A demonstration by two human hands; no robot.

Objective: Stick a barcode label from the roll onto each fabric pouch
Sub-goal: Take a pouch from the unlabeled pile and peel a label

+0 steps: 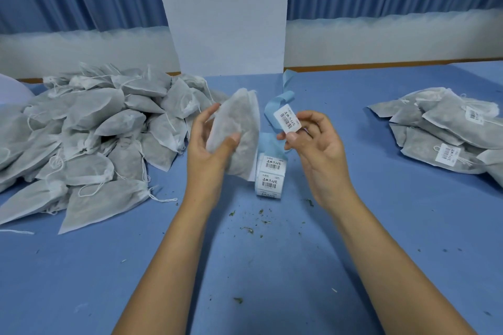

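My left hand (209, 141) grips a grey fabric pouch (239, 128), held upright above the blue table with the thumb across its front. My right hand (313, 139) pinches a white barcode label (288, 118) between thumb and fingers, a little to the right of the pouch and apart from it. The label roll (270, 174) stands on the table between my hands, partly hidden by the pouch. Its blue backing strip (277, 106) curls up behind the label.
A large heap of unlabelled pouches (89, 139) with drawstrings lies at the left. A smaller stack of labelled pouches (446, 133) lies at the right. Dried herb crumbs (250, 228) are scattered on the blue table (272, 280). A white pillar (226, 13) stands behind.
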